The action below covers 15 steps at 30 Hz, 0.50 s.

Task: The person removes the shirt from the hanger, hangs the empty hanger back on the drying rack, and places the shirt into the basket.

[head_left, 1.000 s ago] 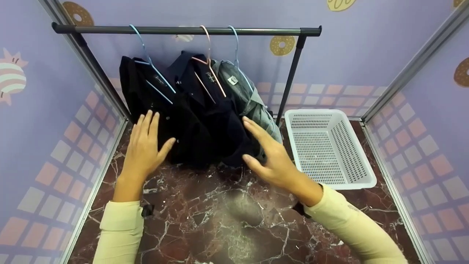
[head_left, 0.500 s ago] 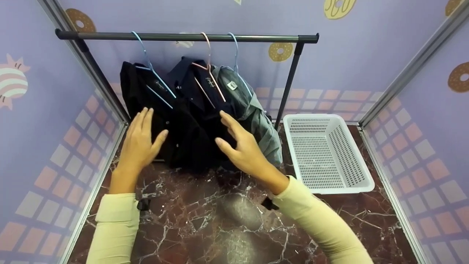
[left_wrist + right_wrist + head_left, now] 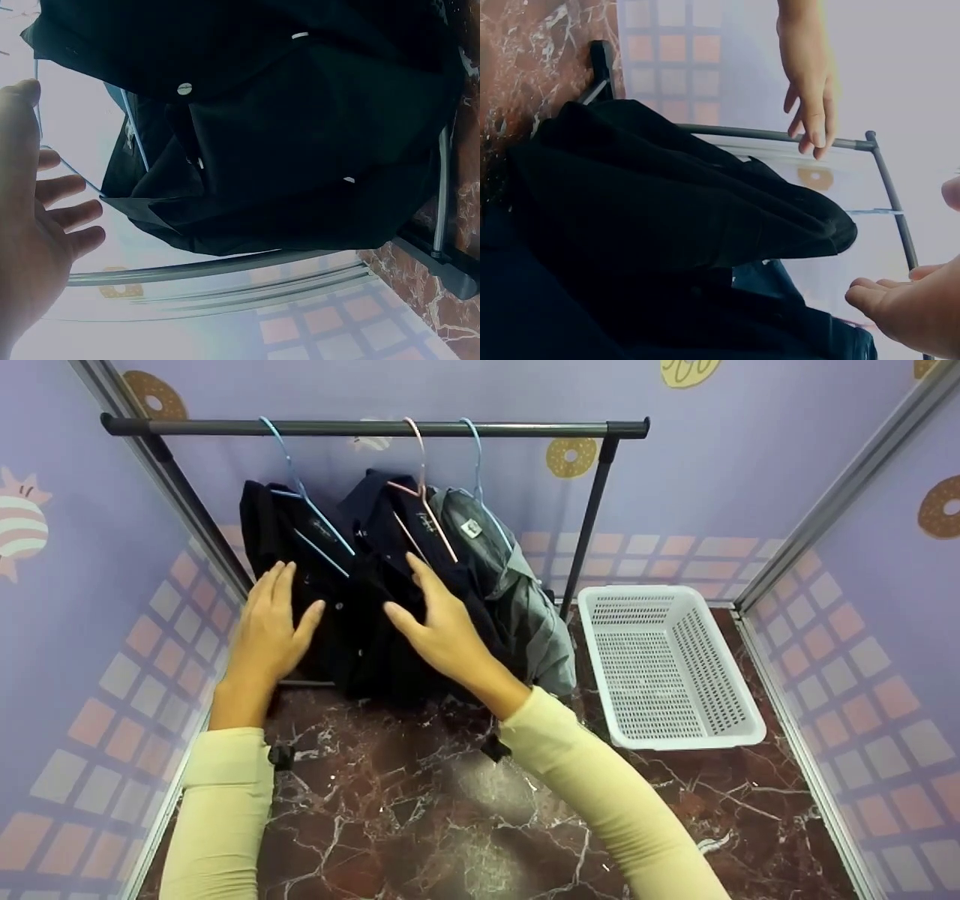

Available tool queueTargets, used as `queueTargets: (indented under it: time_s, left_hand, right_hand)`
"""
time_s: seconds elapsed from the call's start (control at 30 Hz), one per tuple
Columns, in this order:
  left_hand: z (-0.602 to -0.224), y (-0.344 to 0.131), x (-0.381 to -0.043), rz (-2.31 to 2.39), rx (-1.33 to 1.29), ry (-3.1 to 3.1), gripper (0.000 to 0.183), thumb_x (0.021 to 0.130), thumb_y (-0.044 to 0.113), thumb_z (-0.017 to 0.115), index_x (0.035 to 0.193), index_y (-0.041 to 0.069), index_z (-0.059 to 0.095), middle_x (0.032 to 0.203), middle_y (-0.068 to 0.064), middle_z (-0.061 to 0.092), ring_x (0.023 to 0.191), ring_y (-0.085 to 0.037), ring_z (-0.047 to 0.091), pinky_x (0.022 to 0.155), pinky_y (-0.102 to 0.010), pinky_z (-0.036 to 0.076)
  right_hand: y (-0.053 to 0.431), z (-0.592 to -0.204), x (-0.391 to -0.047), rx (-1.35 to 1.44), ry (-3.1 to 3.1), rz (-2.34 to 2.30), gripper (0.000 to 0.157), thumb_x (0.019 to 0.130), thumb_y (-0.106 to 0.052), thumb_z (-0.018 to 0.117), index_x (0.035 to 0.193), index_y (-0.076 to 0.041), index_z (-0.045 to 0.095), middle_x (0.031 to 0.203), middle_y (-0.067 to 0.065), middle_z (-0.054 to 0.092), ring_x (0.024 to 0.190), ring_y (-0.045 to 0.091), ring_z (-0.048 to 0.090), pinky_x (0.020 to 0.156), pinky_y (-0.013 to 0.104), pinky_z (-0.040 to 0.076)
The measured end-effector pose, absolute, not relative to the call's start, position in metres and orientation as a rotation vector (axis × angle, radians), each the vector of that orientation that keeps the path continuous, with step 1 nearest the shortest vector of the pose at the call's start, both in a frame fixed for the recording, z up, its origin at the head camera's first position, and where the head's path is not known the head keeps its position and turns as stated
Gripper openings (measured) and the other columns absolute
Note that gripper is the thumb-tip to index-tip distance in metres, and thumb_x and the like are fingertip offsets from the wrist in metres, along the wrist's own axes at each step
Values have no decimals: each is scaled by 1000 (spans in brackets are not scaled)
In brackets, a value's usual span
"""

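Note:
A black shirt [image 3: 349, 641] hangs on a light blue hanger [image 3: 322, 520] at the left of the rack. Beside it are a navy shirt [image 3: 367, 514] on a pink hanger [image 3: 422, 472] and a grey-green shirt [image 3: 544, 637] on another blue hanger [image 3: 478, 472]. My left hand [image 3: 262, 630] is at the black shirt's left side, fingers extended, thumb apart. Over the black and navy shirts in the head view is my right hand [image 3: 442, 634], its fingers straight and thumb spread. In the left wrist view, the left hand [image 3: 37, 217] holds nothing; buttons show on the dark shirt [image 3: 300, 135].
A dark metal rack rail [image 3: 337, 428] carries the hangers in front of the patterned back wall. To the right, a white perforated basket [image 3: 660, 742] stands on the reddish-brown marbled surface [image 3: 420, 810]. Side walls [image 3: 885, 660] close in both flanks.
My right hand has moved left from near the grey-green shirt to the black and navy shirts. The left hand has shifted slightly up and left. The garments' lower parts have moved slightly.

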<state>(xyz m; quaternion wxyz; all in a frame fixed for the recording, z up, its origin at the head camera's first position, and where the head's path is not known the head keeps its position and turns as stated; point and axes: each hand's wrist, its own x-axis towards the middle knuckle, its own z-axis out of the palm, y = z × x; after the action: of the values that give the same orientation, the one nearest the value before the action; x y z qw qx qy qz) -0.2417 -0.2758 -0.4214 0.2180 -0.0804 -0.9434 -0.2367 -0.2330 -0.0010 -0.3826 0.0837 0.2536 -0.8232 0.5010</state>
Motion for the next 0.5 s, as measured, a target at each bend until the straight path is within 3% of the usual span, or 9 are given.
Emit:
queueTargets:
  time_s: [0.23,0.5]
  left_hand:
    - [-423,-275,-255,-643,-186,-2618,68,106,40,54,158,0,36,162,-27,37,151,-45,33,125,-59,26]
    - [-431,-283,-262,-680,-113,-2595,64,107,38,52,156,-1,39,161,-26,39,150,-45,34,125,-58,26]
  right_hand:
    - [-19,-379,-253,742,-2517,1427,74,102,-32,65,161,-5,31,166,10,38,153,19,36,126,25,27]
    - [-40,-388,-272,675,-2624,1286,73,102,-40,64,160,-6,36,162,11,44,149,20,43,124,27,32]
